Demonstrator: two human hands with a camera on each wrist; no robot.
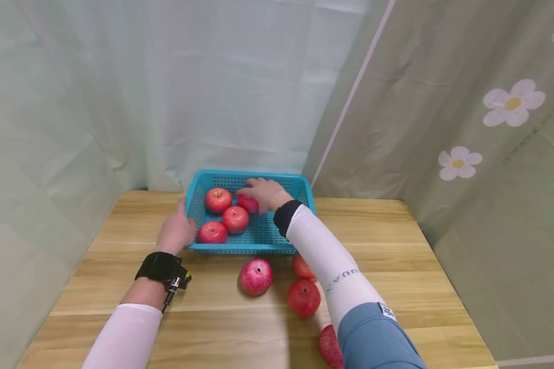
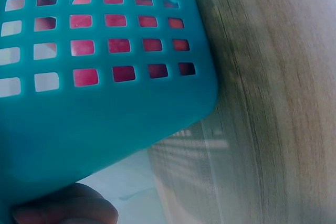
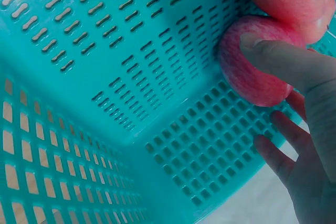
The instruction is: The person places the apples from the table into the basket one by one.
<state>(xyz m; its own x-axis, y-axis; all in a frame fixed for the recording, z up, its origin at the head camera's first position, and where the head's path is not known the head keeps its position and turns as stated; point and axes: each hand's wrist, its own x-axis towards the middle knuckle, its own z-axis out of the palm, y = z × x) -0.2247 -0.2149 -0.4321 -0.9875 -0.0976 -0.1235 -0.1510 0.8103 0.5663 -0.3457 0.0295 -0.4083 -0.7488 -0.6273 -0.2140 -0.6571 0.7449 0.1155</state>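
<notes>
A blue plastic basket [image 1: 246, 248] stands at the table's far edge with red apples inside. My left hand [image 1: 176, 231] grips its left rim; in the left wrist view a fingertip [image 2: 68, 205] shows at the basket's edge. My right hand [image 1: 265, 193] reaches inside and holds a dark pinkish-red apple [image 3: 254, 69] near the back wall. The thumb lies over this apple and the other fingers spread along its far side. Three more apples sit left of it: one at the back [image 1: 218, 200], one in the middle [image 1: 235, 219] and one at the front [image 1: 212, 233].
On the wooden table [image 1: 397, 256], a streaked pink apple [image 1: 256, 277] lies before the basket. A red apple [image 1: 303, 298] and others lie to the right, partly covered by the right arm. A pale curtain [image 1: 258, 92] hangs behind; flowered sheeting [image 1: 459, 163] covers the right side.
</notes>
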